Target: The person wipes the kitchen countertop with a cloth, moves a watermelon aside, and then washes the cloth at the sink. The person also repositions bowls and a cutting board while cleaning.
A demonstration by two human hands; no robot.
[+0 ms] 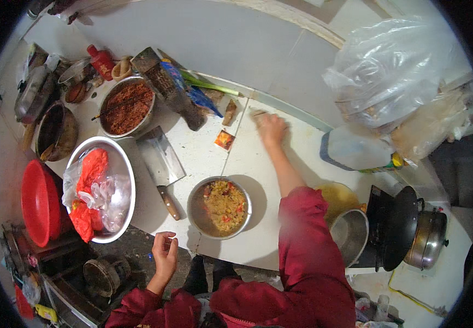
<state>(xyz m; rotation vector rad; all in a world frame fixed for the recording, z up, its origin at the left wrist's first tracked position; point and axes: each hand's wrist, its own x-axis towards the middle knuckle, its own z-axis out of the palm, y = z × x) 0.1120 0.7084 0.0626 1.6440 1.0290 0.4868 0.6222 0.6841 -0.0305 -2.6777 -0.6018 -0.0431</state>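
My right hand (272, 128) reaches to the back of the white counter (257, 160), blurred by motion. A small brownish thing (257, 112) lies at its fingertips; whether the hand grips it is unclear. My left hand (165, 254) hovers by the counter's front edge, fingers loosely bent and holding nothing. Between my arms stands a metal bowl (195, 221) of yellowish cooked food with red bits (225, 205). To its left lies a cleaver (163, 158) with a wooden handle. A small orange packet (224, 140) and a brown root-like piece (229, 112) are near the back.
At left are a metal basin (128, 213) holding red and clear plastic bags, a red plastic basin (35, 205) and a pot of red chili mixture (128, 106). A wood block (167, 86) leans behind. Rightward stand a plastic jug (355, 147), an empty metal pot (349, 238) and a black wok (400, 229).
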